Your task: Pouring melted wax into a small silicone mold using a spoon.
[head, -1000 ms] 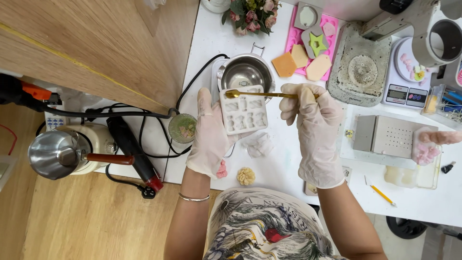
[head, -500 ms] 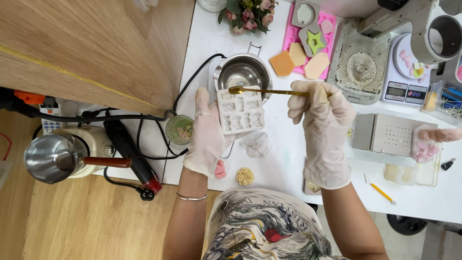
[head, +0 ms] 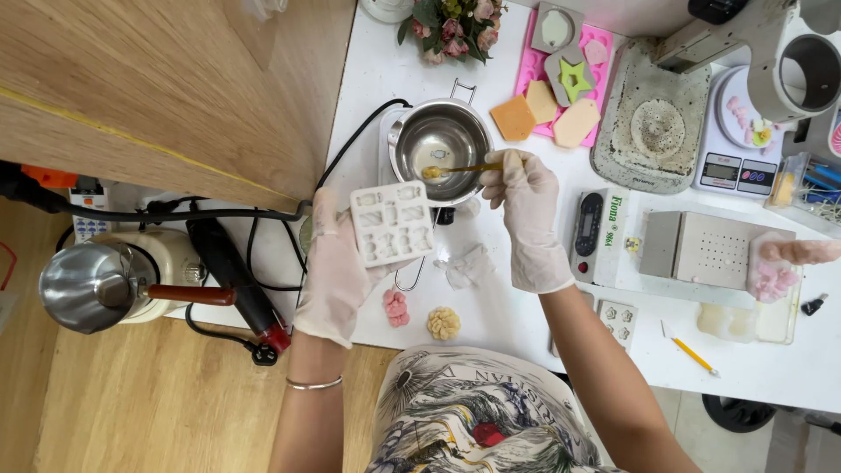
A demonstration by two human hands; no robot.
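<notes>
White worktable (head: 517, 307) beside a wooden floor. One small steel melting pot (head: 441, 149); one white silicone mould with many small cavities (head: 392, 223); one slim gold spoon (head: 460, 169); two small cast flowers (pink (head: 396, 307), cream (head: 444, 323)). Gloved left hand (head: 337, 267): fingers clamped around the mould, held level beside the pot. Gloved right hand (head: 524, 206): fingertips pinched on the spoon handle. Change: the spoon bowl, earlier over the mould, now sits inside the pot; the mould has shifted left.
</notes>
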